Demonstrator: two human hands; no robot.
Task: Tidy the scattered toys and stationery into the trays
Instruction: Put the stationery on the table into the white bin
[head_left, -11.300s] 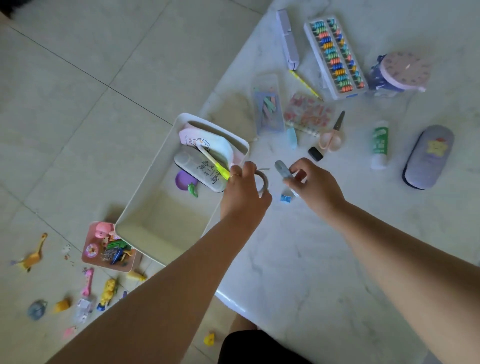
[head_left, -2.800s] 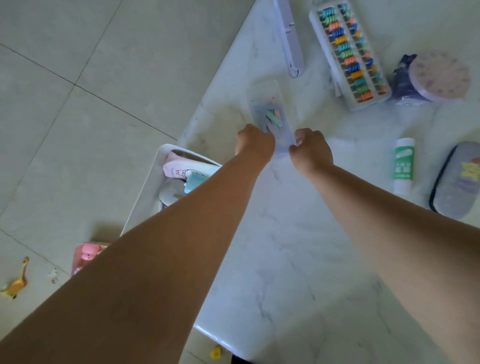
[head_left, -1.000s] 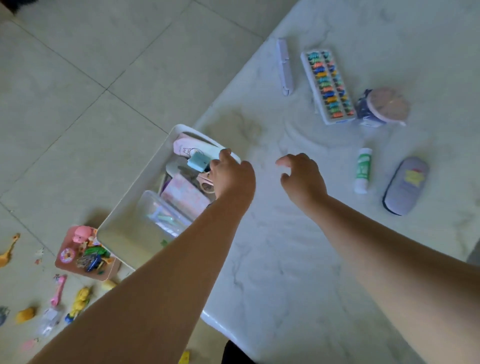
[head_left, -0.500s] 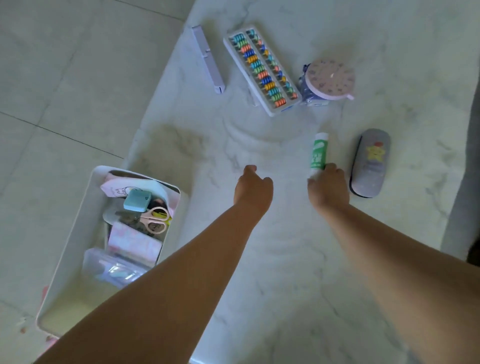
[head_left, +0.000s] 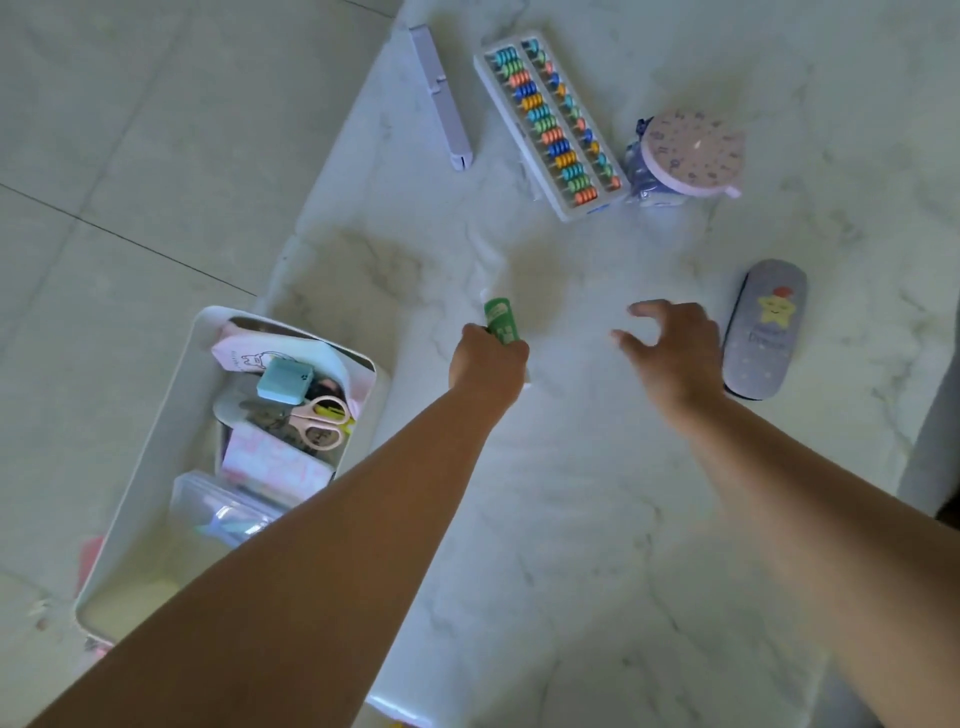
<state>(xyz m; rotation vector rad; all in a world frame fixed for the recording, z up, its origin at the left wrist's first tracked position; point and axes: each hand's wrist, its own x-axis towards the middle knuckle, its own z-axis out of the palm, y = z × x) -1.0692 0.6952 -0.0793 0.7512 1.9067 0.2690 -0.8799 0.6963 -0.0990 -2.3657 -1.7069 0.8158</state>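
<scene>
My left hand (head_left: 488, 364) grips a green and white glue stick (head_left: 500, 318) above the marble table, its green end sticking out past my fingers. My right hand (head_left: 670, 345) hovers with spread fingers, holding nothing, just left of a grey-purple case with a yellow star (head_left: 766, 327). The white tray (head_left: 156, 462) sits at the table's left edge and holds pink scissors (head_left: 319, 423), a light blue box (head_left: 285, 381), a pink pouch and a clear plastic case (head_left: 218, 512). My left forearm hides the tray's near right corner.
At the far side of the table lie a colourful abacus (head_left: 550, 122), a lilac ruler-like bar (head_left: 440, 96) and a jar with a pink clock-face lid (head_left: 685, 150). The tiled floor lies to the left. A pink object (head_left: 88, 561) shows beside the tray.
The glue stick went from beside my right hand into my left hand, which now holds it further left. My right hand has opened and pulled back beside the star case.
</scene>
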